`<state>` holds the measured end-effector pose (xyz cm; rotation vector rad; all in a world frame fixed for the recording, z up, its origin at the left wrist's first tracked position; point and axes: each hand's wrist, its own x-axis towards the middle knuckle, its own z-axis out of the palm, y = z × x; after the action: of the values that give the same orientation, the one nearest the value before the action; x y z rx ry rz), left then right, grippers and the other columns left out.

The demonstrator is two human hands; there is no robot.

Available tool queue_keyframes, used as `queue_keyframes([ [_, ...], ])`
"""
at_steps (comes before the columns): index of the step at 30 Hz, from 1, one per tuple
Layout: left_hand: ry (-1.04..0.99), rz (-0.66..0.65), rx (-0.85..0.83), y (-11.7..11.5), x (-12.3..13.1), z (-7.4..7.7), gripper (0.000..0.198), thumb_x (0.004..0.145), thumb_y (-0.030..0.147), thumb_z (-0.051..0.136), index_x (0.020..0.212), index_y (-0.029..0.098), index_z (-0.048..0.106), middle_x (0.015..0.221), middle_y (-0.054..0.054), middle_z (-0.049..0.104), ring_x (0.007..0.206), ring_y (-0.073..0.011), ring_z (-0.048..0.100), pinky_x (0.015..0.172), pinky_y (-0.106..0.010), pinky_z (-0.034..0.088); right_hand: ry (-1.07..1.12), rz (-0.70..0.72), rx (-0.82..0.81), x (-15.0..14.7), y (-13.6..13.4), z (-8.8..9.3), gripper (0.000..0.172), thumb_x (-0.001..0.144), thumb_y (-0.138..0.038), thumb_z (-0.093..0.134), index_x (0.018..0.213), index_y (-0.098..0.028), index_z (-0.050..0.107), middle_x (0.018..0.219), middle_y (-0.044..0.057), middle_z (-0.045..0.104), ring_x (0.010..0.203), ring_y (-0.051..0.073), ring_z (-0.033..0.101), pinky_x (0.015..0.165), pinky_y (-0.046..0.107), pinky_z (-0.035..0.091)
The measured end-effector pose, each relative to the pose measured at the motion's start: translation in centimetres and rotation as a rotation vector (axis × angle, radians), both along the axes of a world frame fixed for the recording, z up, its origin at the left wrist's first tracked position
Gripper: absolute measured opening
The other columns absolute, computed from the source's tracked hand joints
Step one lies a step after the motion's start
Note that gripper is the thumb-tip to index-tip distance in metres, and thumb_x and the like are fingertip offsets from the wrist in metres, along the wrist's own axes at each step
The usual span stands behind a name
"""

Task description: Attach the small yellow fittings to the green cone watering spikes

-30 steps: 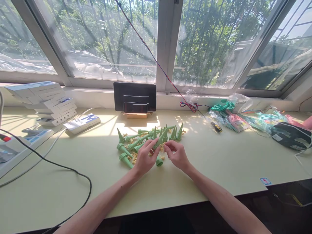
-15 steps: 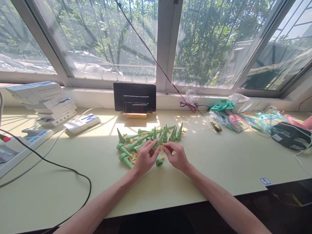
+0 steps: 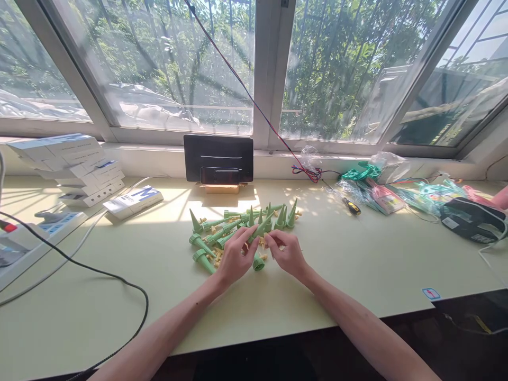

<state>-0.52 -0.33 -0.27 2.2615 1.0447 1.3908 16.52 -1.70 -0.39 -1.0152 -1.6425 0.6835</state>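
My left hand (image 3: 237, 255) is closed around a green plastic spike (image 3: 262, 228), which tilts with its point up and to the right. Close against its lower end, my right hand (image 3: 287, 254) pinches a small pale-yellow plastic fitting (image 3: 266, 236), partly hidden by the fingers. Below the hands lies another green spike (image 3: 259, 263), its open end facing me. More spikes surround them: some lie on their sides, like the ribbed one (image 3: 203, 260) at the left, and several stand upright, such as the one (image 3: 292, 215) at the right. Small yellow fittings (image 3: 218, 257) are scattered among them.
Behind the pile, a black tablet (image 3: 218, 153) and a phone (image 3: 219, 175) lean on a wooden stand. White boxes (image 3: 79, 166) and a power strip (image 3: 63, 221) are at the left. A yellow-black tool (image 3: 351, 206), plastic bags (image 3: 384, 198) and a black case (image 3: 472, 221) lie right.
The spike in my left hand has tipped slightly further to the right. My right fingers have shifted a little at its lower end; the pile is unchanged.
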Motion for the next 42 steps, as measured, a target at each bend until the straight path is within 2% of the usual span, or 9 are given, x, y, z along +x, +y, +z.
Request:
queue_keyframes([
  [5,0.004,-0.019,-0.019,-0.14,-0.04,0.05,0.033,0.095,0.026,0.054,0.128,0.021,0.058,0.100,-0.006,0.063,0.060,-0.0079,0.059,0.054,-0.021,0.055,0.012,0.005,-0.014,0.05,0.15,-0.13,0.034,0.096,-0.040,0.052,0.070,-0.019,0.059,0.062,0.001,0.062,0.047,0.011,0.050,0.048,0.024,0.042],
  [11,0.019,-0.077,-0.052,-0.25,-0.17,0.15,0.045,0.090,0.031,0.063,0.133,0.022,0.054,0.108,-0.008,0.061,0.064,-0.0087,0.060,0.053,-0.021,0.055,0.033,0.005,-0.029,0.06,0.04,0.00,0.032,0.095,-0.039,0.053,0.071,-0.019,0.059,0.060,0.001,0.061,0.047,0.011,0.050,0.048,0.024,0.042],
  [17,0.038,-0.059,-0.052,-0.16,-0.21,0.03,0.047,0.087,0.034,0.068,0.131,0.023,0.055,0.112,-0.009,0.062,0.062,-0.0091,0.059,0.054,-0.024,0.056,0.028,0.010,-0.024,0.02,-0.05,0.09,0.033,0.095,-0.039,0.053,0.069,-0.019,0.058,0.057,-0.001,0.059,0.047,0.011,0.049,0.047,0.024,0.040],
  [23,0.030,-0.058,-0.055,-0.05,-0.20,-0.23,0.043,0.087,0.033,0.068,0.128,0.022,0.057,0.110,-0.008,0.062,0.061,-0.0089,0.059,0.052,-0.023,0.055,0.022,0.019,-0.025,-0.01,0.07,-0.02,0.034,0.095,-0.039,0.053,0.068,-0.019,0.058,0.057,-0.001,0.058,0.047,0.011,0.048,0.048,0.024,0.041],
  [29,0.057,-0.027,0.011,-0.08,-0.22,-0.33,0.041,0.086,0.032,0.069,0.124,0.021,0.059,0.106,-0.007,0.065,0.056,-0.0074,0.057,0.051,-0.022,0.053,0.025,0.025,-0.063,-0.09,0.03,0.00,0.037,0.095,-0.043,0.053,0.066,-0.019,0.057,0.054,-0.001,0.054,0.047,0.012,0.051,0.048,0.024,0.041],
  [34,0.059,-0.005,0.031,-0.04,-0.27,-0.50,0.040,0.083,0.028,0.070,0.121,0.020,0.062,0.104,-0.006,0.067,0.055,-0.0066,0.054,0.053,-0.022,0.052,0.054,0.083,-0.120,-0.10,0.09,-0.20,0.041,0.096,-0.045,0.052,0.064,-0.019,0.056,0.051,-0.002,0.051,0.047,0.012,0.053,0.047,0.024,0.040],
  [42,0.067,0.003,0.040,-0.09,-0.24,-0.26,0.037,0.082,0.028,0.069,0.118,0.020,0.064,0.100,-0.006,0.068,0.057,-0.0080,0.054,0.053,-0.023,0.052,0.162,0.168,-0.223,-0.12,0.47,-0.52,0.042,0.094,-0.046,0.054,0.063,-0.018,0.055,0.050,-0.001,0.055,0.044,0.011,0.052,0.045,0.023,0.041],
])
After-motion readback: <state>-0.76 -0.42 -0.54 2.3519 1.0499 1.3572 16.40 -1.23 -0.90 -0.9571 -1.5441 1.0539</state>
